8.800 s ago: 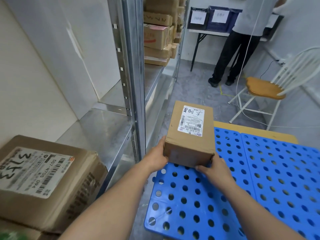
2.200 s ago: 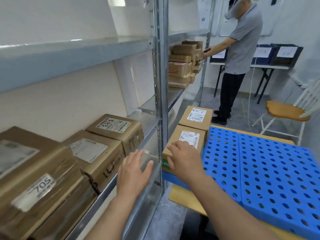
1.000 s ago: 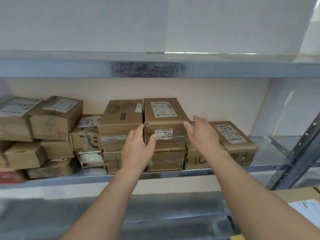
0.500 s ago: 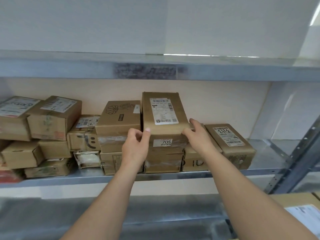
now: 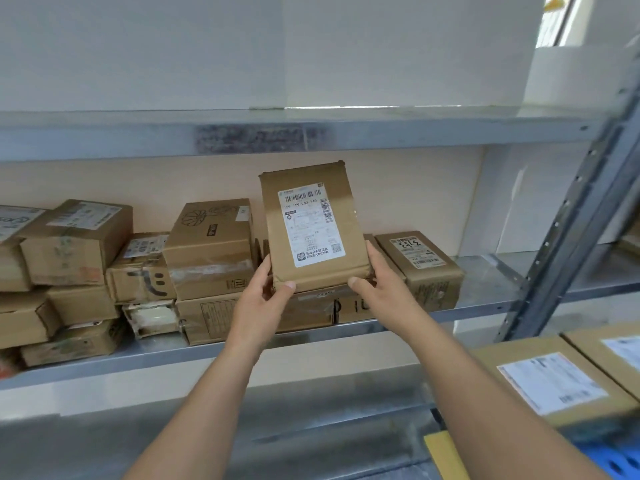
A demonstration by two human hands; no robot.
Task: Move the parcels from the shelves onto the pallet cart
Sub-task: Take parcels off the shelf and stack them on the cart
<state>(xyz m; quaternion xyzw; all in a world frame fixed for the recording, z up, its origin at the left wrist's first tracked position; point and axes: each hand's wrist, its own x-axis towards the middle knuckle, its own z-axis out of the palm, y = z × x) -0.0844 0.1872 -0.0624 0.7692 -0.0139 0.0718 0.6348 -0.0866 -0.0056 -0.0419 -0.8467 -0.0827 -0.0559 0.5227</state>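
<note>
Two hands hold one flat brown cardboard parcel with a white shipping label (image 5: 313, 226) in my single head view: my left hand (image 5: 263, 299) and right hand (image 5: 382, 284) have their fingers clenched on its lower corners, tilting it up above the stacked brown boxes (image 5: 207, 251) on the grey metal shelf (image 5: 485, 303). I judge this the lift-out step. Next I must swing it right, toward the labelled parcels (image 5: 550, 379) on the blue perforated pallet cart (image 5: 620, 462), and set it beside them.

Held parcel (image 5: 311, 226) hides boxes behind; pallet cart (image 5: 616, 462) mostly cropped.
</note>
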